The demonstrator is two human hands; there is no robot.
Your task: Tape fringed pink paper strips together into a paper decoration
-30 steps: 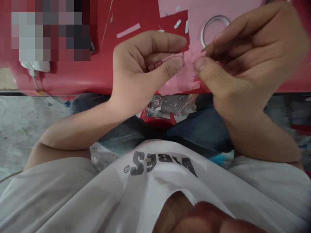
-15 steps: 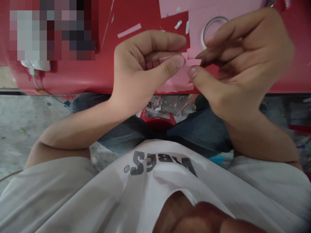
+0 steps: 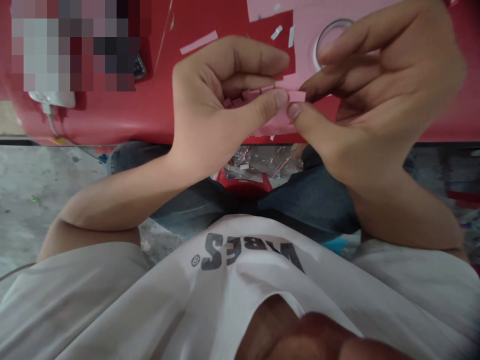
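Note:
Both of my hands hold a pink paper strip [image 3: 297,96] with a row of small cut tabs, just above the near edge of the table. My left hand [image 3: 221,100] pinches it between thumb and curled fingers, which cover much of its length. At the strip's right end, the thumb and forefinger of my right hand [image 3: 378,105] close on a tab; its other fingers are loosely bent. More pink paper lies below the fingertips, partly hidden.
On the red table [image 3: 123,115] are pink sheets [image 3: 307,27], a white tape roll [image 3: 317,57], a loose pink strip [image 3: 198,42] and white scraps [image 3: 276,33]. A white plug [image 3: 56,98] with a cable sits at left. Below is a red stool [image 3: 243,185].
My hands have shifted slightly upward, with the right hand also drifting a little outward. More of the tab row shows above my left thumb. The pink strip stays in both hands.

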